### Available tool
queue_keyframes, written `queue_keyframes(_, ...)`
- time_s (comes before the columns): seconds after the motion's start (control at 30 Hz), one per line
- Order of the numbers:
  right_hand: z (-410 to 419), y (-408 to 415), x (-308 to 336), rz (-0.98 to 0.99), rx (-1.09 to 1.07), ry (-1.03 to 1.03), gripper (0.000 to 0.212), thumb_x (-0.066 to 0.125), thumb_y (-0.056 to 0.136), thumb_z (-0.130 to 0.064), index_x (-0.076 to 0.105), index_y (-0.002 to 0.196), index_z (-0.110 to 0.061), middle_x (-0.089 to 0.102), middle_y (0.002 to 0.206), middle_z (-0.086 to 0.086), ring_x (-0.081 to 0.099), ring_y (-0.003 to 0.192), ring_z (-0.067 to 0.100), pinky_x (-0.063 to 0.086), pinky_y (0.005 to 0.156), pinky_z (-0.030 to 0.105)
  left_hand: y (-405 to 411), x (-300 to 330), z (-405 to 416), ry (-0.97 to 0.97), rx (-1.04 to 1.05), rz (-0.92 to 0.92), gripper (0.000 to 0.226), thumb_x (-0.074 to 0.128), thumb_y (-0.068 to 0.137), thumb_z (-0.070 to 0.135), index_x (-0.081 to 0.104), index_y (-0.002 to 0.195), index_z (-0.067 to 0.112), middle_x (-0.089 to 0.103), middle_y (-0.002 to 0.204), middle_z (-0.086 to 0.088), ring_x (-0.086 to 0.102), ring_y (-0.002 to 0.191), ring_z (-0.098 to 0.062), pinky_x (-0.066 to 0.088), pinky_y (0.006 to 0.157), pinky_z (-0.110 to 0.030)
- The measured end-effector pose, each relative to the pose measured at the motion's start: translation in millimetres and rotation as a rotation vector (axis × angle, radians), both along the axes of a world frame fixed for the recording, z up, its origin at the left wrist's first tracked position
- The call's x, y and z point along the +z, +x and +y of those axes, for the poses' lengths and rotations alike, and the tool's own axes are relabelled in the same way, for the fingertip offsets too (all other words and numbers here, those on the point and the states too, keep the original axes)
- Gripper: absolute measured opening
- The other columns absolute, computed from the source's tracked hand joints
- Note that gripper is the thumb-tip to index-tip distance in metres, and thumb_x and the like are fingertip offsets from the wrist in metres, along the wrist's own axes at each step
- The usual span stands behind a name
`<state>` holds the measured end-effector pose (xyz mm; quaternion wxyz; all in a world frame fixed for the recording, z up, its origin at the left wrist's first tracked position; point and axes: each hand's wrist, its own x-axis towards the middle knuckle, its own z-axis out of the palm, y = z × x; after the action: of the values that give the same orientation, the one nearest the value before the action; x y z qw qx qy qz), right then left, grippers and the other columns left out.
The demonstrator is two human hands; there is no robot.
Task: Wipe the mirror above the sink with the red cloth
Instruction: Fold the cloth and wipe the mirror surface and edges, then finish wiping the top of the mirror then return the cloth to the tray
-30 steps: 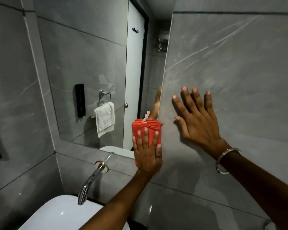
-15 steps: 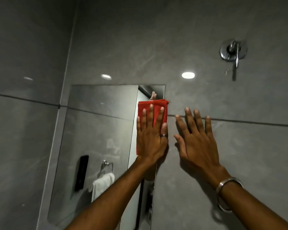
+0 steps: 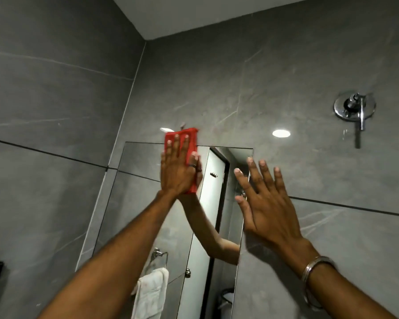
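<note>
**tile_nerd:** What's seen closest to the camera?

**mopguy:** Two bare forearms are stretched up and away from the bottom edge. A metal bangle (image 3: 314, 276) is worn on the right wrist. The right hand (image 3: 266, 204) is held flat with its fingers spread, nothing gripped, palm laid against the grey wall tile (image 3: 309, 72) right at the mirror's right edge, fingertips overlapping that edge a bit.

**tile_nerd:** And the left one?

**mopguy:** The left hand (image 3: 177, 171) is opened flat too, fingers straight and close together, pressed onto the red cloth (image 3: 182, 134). A dark ring (image 3: 192, 165) is worn on one finger. The cloth is pinned under the palm, not pinched or balled up.

**tile_nerd:** Where exactly is the cloth sat?

**mopguy:** It's pressed flat at the top edge of the mirror (image 3: 136, 203), left of the middle. Its upper part is pushed past the edge onto the tile above, and a little tag is seen sticking up from the top.

**tile_nerd:** Anything in the glass?

**mopguy:** The raised arm is reflected, plus a white door, a row of hooks, a chrome ring and a white towel (image 3: 151, 293) hung from it lower down.

**tile_nerd:** Further back?

**mopguy:** A chrome valve (image 3: 354, 107) is mounted on the wall, up and well right of the hands. A round ceiling light is reflected in the tile as a bright spot, and the white ceiling (image 3: 217, 12) is visible at the very top.
</note>
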<state>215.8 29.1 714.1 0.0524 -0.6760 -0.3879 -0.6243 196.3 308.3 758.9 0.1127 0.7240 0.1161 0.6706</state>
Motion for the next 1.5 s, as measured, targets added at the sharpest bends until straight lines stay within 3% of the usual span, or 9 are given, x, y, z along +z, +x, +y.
queue_keyframes(0.13,10.0,1.5,-11.4,-0.001,0.024,-0.010,0.064,0.025,0.105,-0.051,0.029,0.161,-0.022,0.018,0.173,0.012,0.015,0.161,0.035,0.005,0.129,0.048,-1.8,1.4,22.8,-0.326,-0.046,-0.080,0.079,0.013,0.097,0.063,-0.004,0.162,0.022,-0.004,0.172,-0.002,-0.004,0.160,-0.024,-0.005,0.130,-0.046)
queue_keyframes(0.37,-7.7,14.0,-51.1,0.197,0.016,-0.044,0.065,0.017,0.107,-0.051,0.009,0.167,-0.029,-0.013,0.176,0.001,-0.022,0.162,0.015,-0.016,0.132,0.038,3.0,-54.8,-41.6,-0.134,-0.165,-0.087,0.070,0.028,0.100,0.042,0.003,0.162,0.021,0.002,0.172,-0.001,-0.001,0.159,-0.019,-0.004,0.130,-0.043)
queue_keyframes(0.6,-32.4,-22.9,-132.7,0.591,0.433,0.197,0.055,0.033,0.108,-0.036,0.038,0.161,-0.021,0.012,0.172,-0.011,-0.001,0.164,0.009,0.003,0.128,0.014,-32.4,-163.5,-140.9,-0.135,-0.644,0.069,0.081,0.047,0.089,-0.005,0.021,0.160,0.022,0.022,0.169,-0.006,0.016,0.158,-0.021,0.023,0.128,-0.049)
queue_keyframes(0.83,-63.4,-66.6,-278.5,1.202,0.699,0.748,0.048,0.040,0.109,-0.042,0.048,0.154,-0.030,0.051,0.161,-0.002,0.045,0.151,0.015,0.035,0.125,0.032,-81.3,-298.2,-229.4,-1.332,-1.633,0.175,0.057,0.055,0.079,0.009,0.062,0.136,0.012,0.074,0.119,-0.014,0.071,0.102,-0.028,0.056,0.097,-0.041)
queue_keyframes(0.93,-88.4,-74.6,-333.3,1.599,0.702,0.919,0.028,0.049,0.109,-0.027,0.067,0.130,-0.021,0.077,0.110,-0.007,0.070,0.106,0.016,0.058,0.089,0.025,-89.4,-364.6,-256.8,-1.668,-1.764,0.193,0.040,0.053,0.078,0.026,0.079,0.096,0.002,0.079,0.094,-0.016,0.076,0.084,-0.029,0.059,0.088,-0.039)
queue_keyframes(1.07,-133.9,-93.3,-411.3,1.968,0.517,0.903,0.033,0.062,0.102,-0.014,0.064,0.135,-0.015,0.072,0.097,0.000,0.065,0.073,0.009,0.054,0.054,0.020,-102.4,-458.6,-284.2,-1.847,-1.675,0.329,0.043,0.053,0.084,0.035,0.081,0.094,0.004,0.080,0.093,-0.015,0.077,0.082,-0.030,0.062,0.079,-0.039)
queue_keyframes(1.2,-175.6,-116.8,-505.4,2.065,0.194,0.856,0.047,0.066,0.095,0.005,0.059,0.141,-0.002,0.069,0.123,0.021,0.064,0.095,0.020,0.054,0.072,0.025,-121.4,-563.6,-308.9,-1.922,-1.286,0.816,0.028,0.052,0.090,0.004,0.071,0.110,0.004,0.078,0.094,-0.016,0.075,0.083,-0.028,0.062,0.087,-0.041)
queue_keyframes(1.33,-206.0,-138.5,-602.1,2.137,-0.024,0.793,0.055,0.065,0.090,0.013,0.060,0.143,-0.001,0.067,0.136,0.024,0.062,0.115,0.025,0.050,0.101,0.032,-142.9,-658.7,-323.2,-1.775,-0.987,1.216,0.065,0.043,0.081,-0.025,0.059,0.133,0.011,0.070,0.097,-0.008,0.066,0.089,-0.025,0.055,0.081,-0.038)
queue_keyframes(1.5,-209.3,-144.4,-685.6,2.244,-0.062,0.720,0.067,0.056,0.093,0.011,0.051,0.154,-0.016,0.058,0.151,0.013,0.057,0.136,0.029,0.048,0.116,0.049,-140.3,-735.0,-324.5,-1.774,-0.874,1.440,0.080,0.045,0.095,-0.016,0.033,0.151,0.039,0.062,0.120,0.003,0.060,0.111,-0.023,0.056,0.078,-0.044)
